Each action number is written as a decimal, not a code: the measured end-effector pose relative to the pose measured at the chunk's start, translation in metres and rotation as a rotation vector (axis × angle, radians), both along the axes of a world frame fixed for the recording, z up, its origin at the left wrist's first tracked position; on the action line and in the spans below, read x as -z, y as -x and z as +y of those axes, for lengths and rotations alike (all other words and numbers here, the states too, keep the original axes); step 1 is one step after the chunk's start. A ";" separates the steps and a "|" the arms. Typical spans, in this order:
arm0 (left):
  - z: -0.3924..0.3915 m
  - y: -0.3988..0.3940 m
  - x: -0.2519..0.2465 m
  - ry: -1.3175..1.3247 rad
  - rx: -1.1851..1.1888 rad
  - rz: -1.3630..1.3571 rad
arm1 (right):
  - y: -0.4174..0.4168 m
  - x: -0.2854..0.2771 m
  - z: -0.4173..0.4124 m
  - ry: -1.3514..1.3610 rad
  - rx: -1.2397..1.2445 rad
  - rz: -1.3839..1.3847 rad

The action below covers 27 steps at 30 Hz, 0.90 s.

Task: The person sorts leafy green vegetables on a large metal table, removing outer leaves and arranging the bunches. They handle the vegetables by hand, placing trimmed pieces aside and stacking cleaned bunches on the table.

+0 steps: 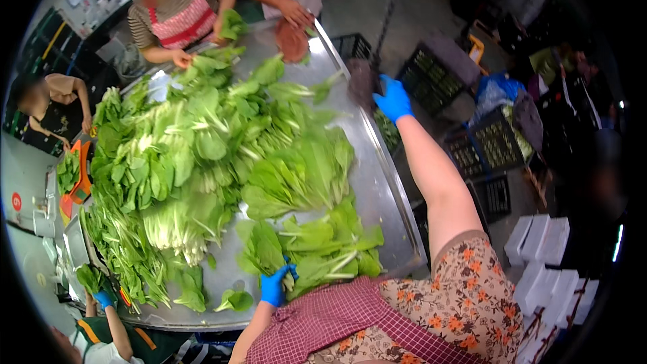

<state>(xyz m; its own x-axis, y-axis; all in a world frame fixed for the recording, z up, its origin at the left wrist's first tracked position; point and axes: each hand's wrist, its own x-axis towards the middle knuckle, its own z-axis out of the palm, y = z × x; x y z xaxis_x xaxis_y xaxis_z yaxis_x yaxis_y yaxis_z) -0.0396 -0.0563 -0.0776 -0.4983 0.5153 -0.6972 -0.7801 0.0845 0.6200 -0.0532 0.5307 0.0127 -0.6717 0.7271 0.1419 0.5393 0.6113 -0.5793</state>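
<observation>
My left hand [274,285], in a blue glove, grips a small bunch of leafy greens [263,248] by its pale stems, close to the table's near edge. Stretched out past the right edge of the metal table [376,182] is my right hand [395,100], gloved in blue too. Its fingertips are beside a dark brown, cloth-like thing [362,83] at the table's rim; whether they hold it is unclear. Between my hands lie loose leafy greens [303,172]. A large heap of greens with pale stems [177,222] covers the table's left and middle.
Across the table, a person in a pink apron [184,25] handles greens; another's hand [297,12] rests on a reddish-brown cloth [291,43]. Two more people work at left, near an orange scale [81,172]. Black crates [432,76] and white foam boxes [538,237] stand at right.
</observation>
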 end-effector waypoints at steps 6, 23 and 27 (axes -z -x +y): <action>0.022 -0.009 -0.033 0.101 -0.151 0.071 | -0.025 0.128 -0.053 0.136 0.068 0.160; 0.001 -0.004 -0.006 0.000 -0.034 0.009 | 0.015 0.062 -0.066 -0.172 0.046 0.202; 0.007 0.002 -0.003 -0.023 -0.031 -0.011 | 0.087 -0.007 -0.063 -0.178 -0.147 0.155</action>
<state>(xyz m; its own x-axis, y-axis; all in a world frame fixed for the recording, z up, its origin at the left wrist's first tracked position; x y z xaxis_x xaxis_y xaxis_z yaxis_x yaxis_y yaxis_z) -0.0418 -0.0489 -0.0742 -0.5064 0.5162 -0.6908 -0.7889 0.0460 0.6127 -0.1399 0.4676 0.0198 -0.7286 0.5775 0.3684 0.3501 0.7762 -0.5243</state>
